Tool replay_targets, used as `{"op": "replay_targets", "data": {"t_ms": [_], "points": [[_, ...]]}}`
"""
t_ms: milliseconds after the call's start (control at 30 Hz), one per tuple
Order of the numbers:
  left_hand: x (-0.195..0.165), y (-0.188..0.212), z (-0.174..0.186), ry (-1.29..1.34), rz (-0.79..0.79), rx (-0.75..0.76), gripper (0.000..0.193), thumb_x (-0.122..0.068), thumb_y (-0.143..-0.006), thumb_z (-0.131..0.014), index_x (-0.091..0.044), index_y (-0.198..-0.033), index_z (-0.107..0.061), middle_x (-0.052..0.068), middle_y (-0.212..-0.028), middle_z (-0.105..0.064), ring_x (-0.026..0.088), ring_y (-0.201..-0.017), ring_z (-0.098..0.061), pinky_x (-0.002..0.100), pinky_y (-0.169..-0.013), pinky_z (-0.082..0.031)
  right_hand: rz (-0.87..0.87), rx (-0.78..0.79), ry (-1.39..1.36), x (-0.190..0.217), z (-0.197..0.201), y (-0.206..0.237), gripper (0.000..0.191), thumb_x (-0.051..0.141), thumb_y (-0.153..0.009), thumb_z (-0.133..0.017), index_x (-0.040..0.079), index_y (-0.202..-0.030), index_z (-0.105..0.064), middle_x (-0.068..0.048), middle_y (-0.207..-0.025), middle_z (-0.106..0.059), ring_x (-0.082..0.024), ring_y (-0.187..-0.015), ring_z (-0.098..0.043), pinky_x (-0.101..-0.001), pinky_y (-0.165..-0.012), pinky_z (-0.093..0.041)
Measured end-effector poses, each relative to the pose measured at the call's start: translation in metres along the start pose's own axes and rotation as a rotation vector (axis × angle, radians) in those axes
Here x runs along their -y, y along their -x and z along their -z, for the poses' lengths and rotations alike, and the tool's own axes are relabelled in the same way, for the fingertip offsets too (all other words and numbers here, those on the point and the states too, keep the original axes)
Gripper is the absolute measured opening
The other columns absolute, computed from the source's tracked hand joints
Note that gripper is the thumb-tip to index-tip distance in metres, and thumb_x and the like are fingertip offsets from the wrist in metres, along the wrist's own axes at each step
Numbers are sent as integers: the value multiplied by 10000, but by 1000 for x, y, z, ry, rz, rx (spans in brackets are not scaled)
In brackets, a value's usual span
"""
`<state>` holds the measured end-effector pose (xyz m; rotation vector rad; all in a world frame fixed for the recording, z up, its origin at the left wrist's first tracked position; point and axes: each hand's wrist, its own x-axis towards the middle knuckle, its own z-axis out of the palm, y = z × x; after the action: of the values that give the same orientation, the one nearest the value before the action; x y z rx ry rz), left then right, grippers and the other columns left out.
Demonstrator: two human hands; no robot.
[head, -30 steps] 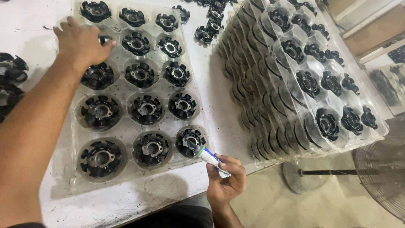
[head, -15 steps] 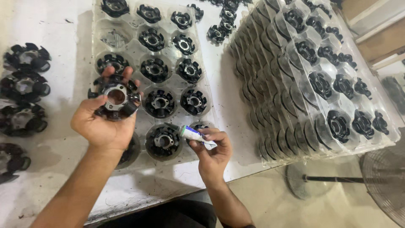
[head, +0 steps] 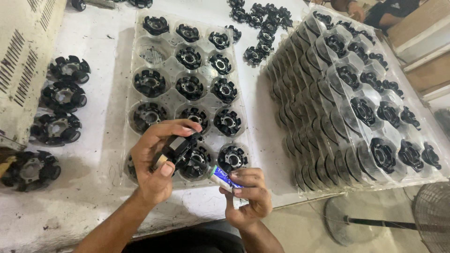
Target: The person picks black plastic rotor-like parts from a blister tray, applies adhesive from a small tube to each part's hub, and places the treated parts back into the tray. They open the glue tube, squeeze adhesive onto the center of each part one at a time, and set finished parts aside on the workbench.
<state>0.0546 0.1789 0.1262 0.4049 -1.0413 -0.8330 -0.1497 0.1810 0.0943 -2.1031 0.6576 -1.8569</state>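
My left hand (head: 154, 159) holds a black round stator-like part (head: 180, 145) tilted on edge, just above the near end of a clear plastic tray (head: 136, 47). My right hand (head: 246, 197) grips a small white and blue tube (head: 225, 178), its tip close to the held part. The tray holds several identical black parts (head: 190, 86) in round pockets; one pocket at the upper left is empty.
Loose black parts (head: 63, 96) lie in a column on the white table at left, beside a beige vented casing (head: 23, 61). A slanted stack of filled trays (head: 356, 98) stands at right. A fan base (head: 349, 220) sits on the floor below. Another person's hand (head: 354, 9) shows at the top right.
My left hand has brought the black part down and closer to the tube and turned it on edge. The view has shifted to the left.
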Motion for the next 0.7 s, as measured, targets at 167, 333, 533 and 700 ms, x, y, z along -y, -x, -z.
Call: {"op": "replay_targets", "data": {"t_ms": [167, 333, 533, 700], "points": [[1, 0, -2, -67, 1, -10, 495, -338, -1007, -636, 79, -1269, -591, 262, -1290, -649, 254, -1195, -655, 358, -1087, -508, 34, 97, 2, 9, 3, -10, 466, -168, -715, -813, 94, -978, -532, -132, -1006, -681, -288, -937, -692, -401, -813, -635], [1, -3, 1, -147, -2, 28, 455, -309, -1003, -600, 75, -1246, -617, 258, -1334, -663, 229, -1158, -666, 336, -1035, -523, 74, 126, 110, 12, -1, -17, 450, -164, -642, -784, 83, -959, -581, -143, -992, -692, -260, -844, -694, -382, -754, -626], [5, -4, 1, -70, 23, 5, 445, -278, -1013, -580, 91, -1259, -595, 263, -1341, -647, 246, -1230, -643, 366, -1133, -493, 83, 135, 53, 6, -1, -21, 429, -173, -623, -757, 81, -928, -593, -135, -974, -683, -236, -816, -666, -403, -760, -627], [5, -3, 1, -15, 40, -16, 455, -279, -1010, -584, 98, -1264, -586, 264, -1343, -639, 256, -1262, -632, 369, -1153, -474, 70, 131, 52, 5, -1, -19, 425, -178, -634, -758, 87, -919, -587, -134, -965, -684, -237, -824, -673, -397, -760, -630]]}}
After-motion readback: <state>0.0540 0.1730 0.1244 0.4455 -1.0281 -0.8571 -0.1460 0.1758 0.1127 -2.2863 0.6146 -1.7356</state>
